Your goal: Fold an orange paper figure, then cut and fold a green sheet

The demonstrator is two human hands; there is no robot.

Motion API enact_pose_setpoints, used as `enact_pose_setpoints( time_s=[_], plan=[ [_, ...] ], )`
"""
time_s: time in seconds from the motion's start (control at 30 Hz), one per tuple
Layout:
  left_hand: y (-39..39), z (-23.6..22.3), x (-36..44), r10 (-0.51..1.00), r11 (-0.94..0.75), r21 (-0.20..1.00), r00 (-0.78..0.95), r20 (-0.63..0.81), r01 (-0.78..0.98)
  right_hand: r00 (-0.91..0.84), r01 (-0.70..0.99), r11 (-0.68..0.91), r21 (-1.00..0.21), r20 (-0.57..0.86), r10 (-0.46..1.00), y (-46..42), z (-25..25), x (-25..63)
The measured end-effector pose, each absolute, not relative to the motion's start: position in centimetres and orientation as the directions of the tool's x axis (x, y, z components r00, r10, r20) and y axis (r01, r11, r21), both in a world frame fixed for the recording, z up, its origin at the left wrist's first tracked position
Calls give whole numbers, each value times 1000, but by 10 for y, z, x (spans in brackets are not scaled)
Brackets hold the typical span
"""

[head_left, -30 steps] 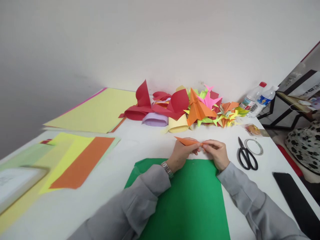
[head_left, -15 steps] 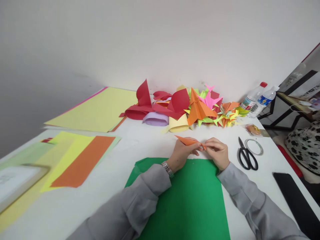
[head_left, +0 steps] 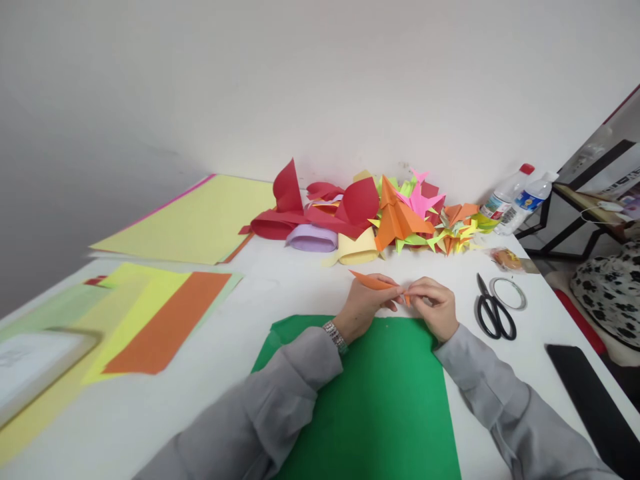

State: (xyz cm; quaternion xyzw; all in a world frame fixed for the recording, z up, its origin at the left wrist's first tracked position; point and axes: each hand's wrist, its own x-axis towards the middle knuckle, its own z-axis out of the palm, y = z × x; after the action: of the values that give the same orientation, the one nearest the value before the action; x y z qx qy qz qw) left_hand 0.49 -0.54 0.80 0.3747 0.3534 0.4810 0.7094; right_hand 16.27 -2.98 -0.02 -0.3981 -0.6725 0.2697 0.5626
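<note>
Between my hands is a narrow piece of folded orange paper [head_left: 370, 281], its pointed end sticking out to the left. My left hand [head_left: 364, 303] is closed around its long body. At the small right-hand end, the fingertips of my right hand [head_left: 434, 305] pinch the paper's tip. Part of the fold is hidden behind my fingers. Below both hands lies a green sheet [head_left: 385, 393] on the white table [head_left: 280, 287].
Behind stand red paper shapes [head_left: 280, 220], an orange folded plane [head_left: 397, 217] and several star-like pieces. Scissors [head_left: 493, 313], a tape roll [head_left: 509, 293] and two bottles [head_left: 523, 203] are on the right. Coloured sheets [head_left: 165, 327] lie left. A seated person [head_left: 613, 290] is at far right.
My right fingers have shifted slightly at the orange paper's right end, and a small orange tip now points down there. The left hand has barely moved.
</note>
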Motion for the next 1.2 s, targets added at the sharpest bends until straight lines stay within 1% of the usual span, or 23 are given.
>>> enact_pose_setpoints(
  time_s=[0.07,0.17,0.23,0.3,0.43,0.63,0.9,1.2],
  plan=[
    [-6,9,5,954,243,874,269,-135,-421,-17,151,474,-867,478,878,-31,0,162],
    [-6,10,5,963,219,873,241,-121,-436,27,55,326,-944,327,945,-31,0,159],
    [-6,11,4,966,207,871,235,-110,-444,11,45,249,-967,250,968,-31,0,156],
    [-6,11,4,967,196,871,236,-96,-450,8,53,209,-977,209,978,-31,1,154],
    [-6,11,3,965,173,879,257,-61,-443,67,50,170,-984,173,983,-31,2,152],
    [-5,5,1,964,149,900,263,-41,-409,87,-56,104,-993,99,991,-31,4,151],
    [-4,4,0,970,94,920,245,2,-380,93,-164,98,-982,83,992,-28,-1,151],
    [-5,5,1,973,64,934,231,20,-350,87,-162,99,-982,85,993,-28,1,150]
  ],
)
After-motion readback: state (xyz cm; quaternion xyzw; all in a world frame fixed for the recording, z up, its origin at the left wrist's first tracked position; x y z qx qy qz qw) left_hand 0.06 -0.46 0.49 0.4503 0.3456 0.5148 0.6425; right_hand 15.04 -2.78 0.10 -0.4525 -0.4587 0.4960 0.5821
